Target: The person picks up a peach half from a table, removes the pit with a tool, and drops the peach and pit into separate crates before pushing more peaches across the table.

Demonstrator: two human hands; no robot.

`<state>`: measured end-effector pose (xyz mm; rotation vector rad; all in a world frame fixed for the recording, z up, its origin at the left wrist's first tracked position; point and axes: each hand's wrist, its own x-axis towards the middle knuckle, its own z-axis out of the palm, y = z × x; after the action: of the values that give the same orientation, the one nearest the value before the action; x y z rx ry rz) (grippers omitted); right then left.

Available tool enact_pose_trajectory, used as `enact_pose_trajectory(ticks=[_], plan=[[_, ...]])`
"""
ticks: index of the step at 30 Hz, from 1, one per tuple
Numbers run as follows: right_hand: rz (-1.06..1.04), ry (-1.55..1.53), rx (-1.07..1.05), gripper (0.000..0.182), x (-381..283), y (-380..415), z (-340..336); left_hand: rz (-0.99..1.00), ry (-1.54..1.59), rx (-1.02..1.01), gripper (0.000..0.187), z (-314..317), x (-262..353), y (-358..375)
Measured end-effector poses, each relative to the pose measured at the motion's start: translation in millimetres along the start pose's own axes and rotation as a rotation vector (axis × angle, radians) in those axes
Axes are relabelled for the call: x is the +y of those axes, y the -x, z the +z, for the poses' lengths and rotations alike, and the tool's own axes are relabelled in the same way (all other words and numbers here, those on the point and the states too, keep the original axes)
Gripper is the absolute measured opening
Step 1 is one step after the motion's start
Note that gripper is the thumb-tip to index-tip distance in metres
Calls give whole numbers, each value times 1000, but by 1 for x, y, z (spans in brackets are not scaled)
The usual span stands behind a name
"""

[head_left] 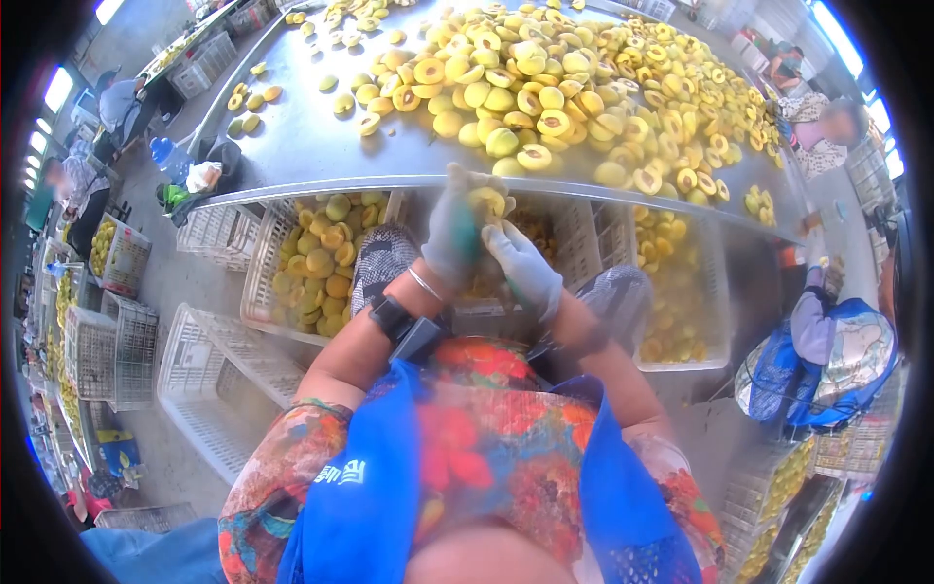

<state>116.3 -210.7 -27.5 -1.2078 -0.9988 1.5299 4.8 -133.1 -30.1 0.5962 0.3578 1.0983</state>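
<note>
My left hand (453,232), in a pale glove with a green patch, is closed round a yellow peach half (486,203) just off the near edge of the metal table. My right hand (526,269), in a whitish glove, is right beside it, its fingers pressed together below the fruit. Whether those fingers hold anything small is hidden. Beyond my hands, a big heap of yellow peach halves (574,83) covers much of the metal table (292,127); several show brown-red hollows.
Below the table edge, a white crate of peaches (316,263) stands left of my legs and another crate (718,302) with fruit to the right. An empty-looking crate (209,389) lies further left. A co-worker in a blue apron (842,360) sits at right; other people work at left.
</note>
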Motion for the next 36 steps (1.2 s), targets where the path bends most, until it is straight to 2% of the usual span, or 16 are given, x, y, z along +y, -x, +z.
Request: enact_pose_trajectory(ticks=[4, 9, 12, 15, 18, 21, 24, 25, 28, 29, 32, 36], plan=[[-219, 126, 69, 36, 11, -7, 3, -17, 123, 51, 45, -2, -4, -5], [-239, 203, 116, 40, 16, -12, 0, -28, 113, 92, 44, -7, -5, -5], [-259, 158, 113, 41, 14, -9, 5, 42, -73, 102, 48, 2, -5, -2], [-164, 124, 88, 41, 1, -1, 9, 99, -190, 126, 49, 9, -3, 2], [-205, 112, 41, 40, 13, -9, 2, 1, -171, 127, 51, 12, 4, 5], [-117, 49, 22, 39, 2, 0, 8, -60, -48, 49, 52, 9, 11, 5], [-231, 62, 24, 38, 19, -11, 3, 6, -219, 27, 55, -6, 1, -7], [-205, -5, 8, 39, 24, -17, 1, 93, -344, 116, 58, 3, -1, -6], [-98, -189, -54, 39, 33, -17, -1, 75, -289, 159, 59, 12, 0, -6], [-65, -233, -82, 39, 27, -13, -1, -38, -224, 116, 61, 11, 8, -3], [21, -334, -149, 40, 11, -6, -1, -104, -142, -28, 66, 11, 23, -4], [63, -286, -215, 38, 24, -11, -9, -85, -549, -145, 74, -3, 26, -10]])
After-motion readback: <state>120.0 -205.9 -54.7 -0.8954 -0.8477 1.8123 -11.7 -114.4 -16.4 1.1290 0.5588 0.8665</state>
